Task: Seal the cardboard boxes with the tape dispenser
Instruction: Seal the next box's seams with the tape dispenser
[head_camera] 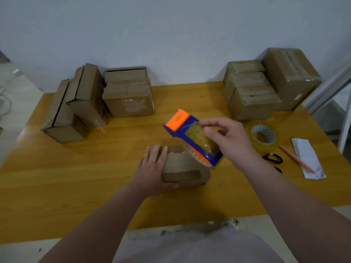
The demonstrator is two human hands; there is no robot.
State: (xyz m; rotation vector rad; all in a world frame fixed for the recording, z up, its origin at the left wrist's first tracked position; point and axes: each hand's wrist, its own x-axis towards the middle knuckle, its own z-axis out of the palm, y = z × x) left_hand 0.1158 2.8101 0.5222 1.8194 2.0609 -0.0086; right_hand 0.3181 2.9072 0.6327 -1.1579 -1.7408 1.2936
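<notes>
A small cardboard box (183, 168) lies in the middle of the wooden table (76, 177). My left hand (152, 168) rests flat on its left side, fingers straight, thumb along the front. My right hand (230, 139) holds a blue and orange tape dispenser (190, 133) in the air over the box's right end, fingers curled round the roll of clear tape in it. The dispenser's orange end points away from me, up and to the left.
Several cardboard boxes (98, 103) stand at the back left, and another stack of boxes (266, 86) at the back right. A spare roll of clear tape (264, 136), black scissors (273, 159), an orange pen (295, 161) and a folded paper (307, 158) lie to the right.
</notes>
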